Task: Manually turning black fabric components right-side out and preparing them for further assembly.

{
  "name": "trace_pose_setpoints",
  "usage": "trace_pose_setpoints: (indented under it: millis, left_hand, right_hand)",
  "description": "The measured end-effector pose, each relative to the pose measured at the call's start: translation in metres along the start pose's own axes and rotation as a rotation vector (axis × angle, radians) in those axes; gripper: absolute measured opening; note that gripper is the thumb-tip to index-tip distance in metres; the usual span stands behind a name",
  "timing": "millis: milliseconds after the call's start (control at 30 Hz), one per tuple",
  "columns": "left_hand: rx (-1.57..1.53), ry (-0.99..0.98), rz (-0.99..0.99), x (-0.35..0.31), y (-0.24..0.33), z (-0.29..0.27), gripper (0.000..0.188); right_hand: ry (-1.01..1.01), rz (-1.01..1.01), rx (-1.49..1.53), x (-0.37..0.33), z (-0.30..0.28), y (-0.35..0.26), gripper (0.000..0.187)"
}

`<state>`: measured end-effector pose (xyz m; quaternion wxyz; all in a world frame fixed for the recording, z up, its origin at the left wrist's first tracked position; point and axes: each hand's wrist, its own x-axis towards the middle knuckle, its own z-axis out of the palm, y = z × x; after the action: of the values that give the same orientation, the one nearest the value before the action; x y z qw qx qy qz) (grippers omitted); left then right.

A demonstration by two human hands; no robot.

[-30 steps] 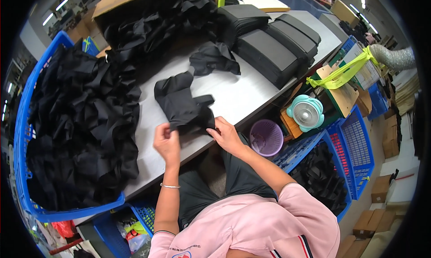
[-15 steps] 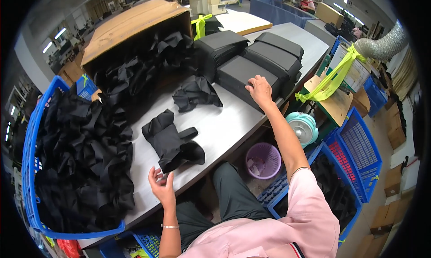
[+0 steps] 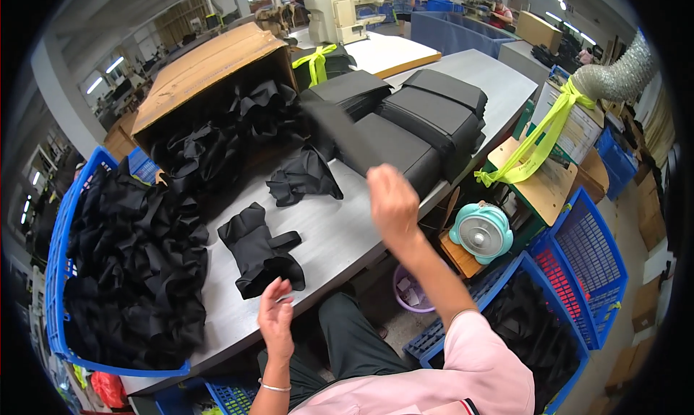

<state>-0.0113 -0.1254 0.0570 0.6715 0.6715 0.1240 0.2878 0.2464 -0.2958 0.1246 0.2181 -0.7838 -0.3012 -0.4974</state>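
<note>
My right hand [image 3: 395, 207] is closed on one end of a flat black fabric panel [image 3: 350, 137], which is blurred and held up over the table. Behind it lie stacks of the same sort of black panels [image 3: 426, 115]. Close to the table's front edge, my left hand [image 3: 276, 319] has its fingers curved and apart, with a small pale glint at the fingertips that I cannot make out. Just beyond those fingers a black sewn fabric piece [image 3: 253, 249] with a loop rests on the metal table [image 3: 336, 238]. Another crumpled black piece [image 3: 303, 176] lies farther back.
A blue basket [image 3: 56, 270] heaped with black fabric pieces [image 3: 137, 270] stands at left. Behind is a tipped cardboard box [image 3: 210, 68] holding more. On the right are a teal fan [image 3: 481, 230], a purple bin [image 3: 412, 292], blue crates [image 3: 582, 270] and a silver duct [image 3: 625, 71].
My right hand has come off the stack, back toward me and left, with a black panel in it. My left hand has shifted slightly right. The view has tilted upward a little.
</note>
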Motion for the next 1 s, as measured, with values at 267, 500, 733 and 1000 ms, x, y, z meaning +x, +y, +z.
trace_pose_setpoints:
  millis: [267, 500, 733, 1000]
  left_hand:
    - [-0.442, -0.282, -0.279, 0.009, -0.004, 0.031, 0.104]
    - [-0.603, -0.189, -0.474, -0.039, 0.036, 0.054, 0.057]
    - [-0.614, -0.129, -0.48, -0.051, 0.052, 0.033, 0.042]
    - [-0.329, -0.023, -0.069, -0.085, 0.078, -0.015, 0.07]
  right_hand:
    - [-0.445, 0.444, 1.264, -0.113, -0.118, -0.123, 0.021]
    - [-0.741, 0.781, 1.174, -0.146, -0.161, -0.103, 0.018]
    - [-0.42, 0.439, 0.826, -0.139, -0.178, -0.137, 0.052]
    - [-0.704, 0.711, 1.224, -0.13, -0.172, -0.181, 0.026]
